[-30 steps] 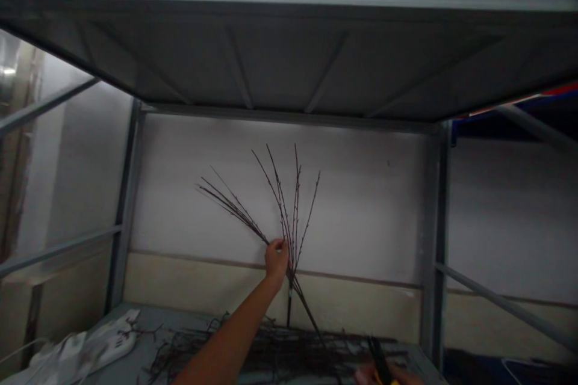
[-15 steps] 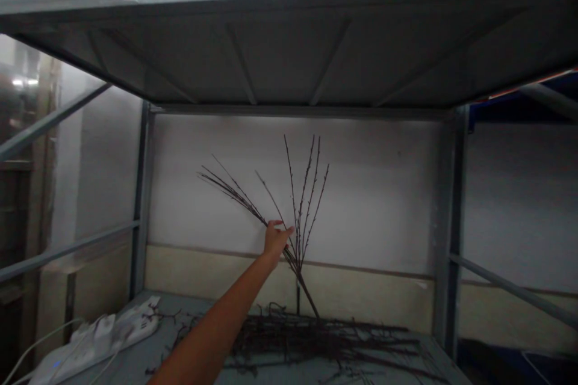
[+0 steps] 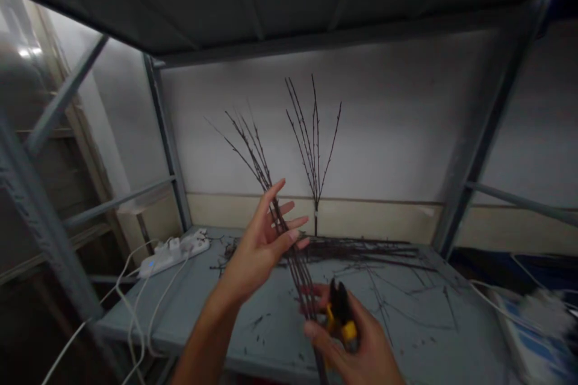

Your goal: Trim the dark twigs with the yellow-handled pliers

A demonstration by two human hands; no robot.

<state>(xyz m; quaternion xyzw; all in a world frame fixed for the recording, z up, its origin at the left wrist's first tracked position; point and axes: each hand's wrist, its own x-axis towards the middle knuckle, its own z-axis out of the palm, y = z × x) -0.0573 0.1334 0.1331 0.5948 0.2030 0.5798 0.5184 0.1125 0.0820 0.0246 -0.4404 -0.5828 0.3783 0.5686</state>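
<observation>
On my feed, the left hand (image 3: 259, 246) is open, fingers spread, with a bundle of thin dark-brown budded twigs (image 3: 280, 222) lying against them. The bundle runs down past the right hand (image 3: 352, 337), which is clenched on yellow-handled black-jawed snips (image 3: 341, 319) (whether it also pinches the twigs, I cannot tell). A second spray of dark twigs (image 3: 315, 156) stands upright above the grey steel shelf (image 3: 180, 313).

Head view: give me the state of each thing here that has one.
Left hand, fingers spread.
Thin dark twig bundle, tilted across the palm.
Right hand, fingers curled.
Yellow-handled pruning shears, black blades slightly apart.
White power strip, blue light lit.
Thin dark branch, standing upright.
</observation>
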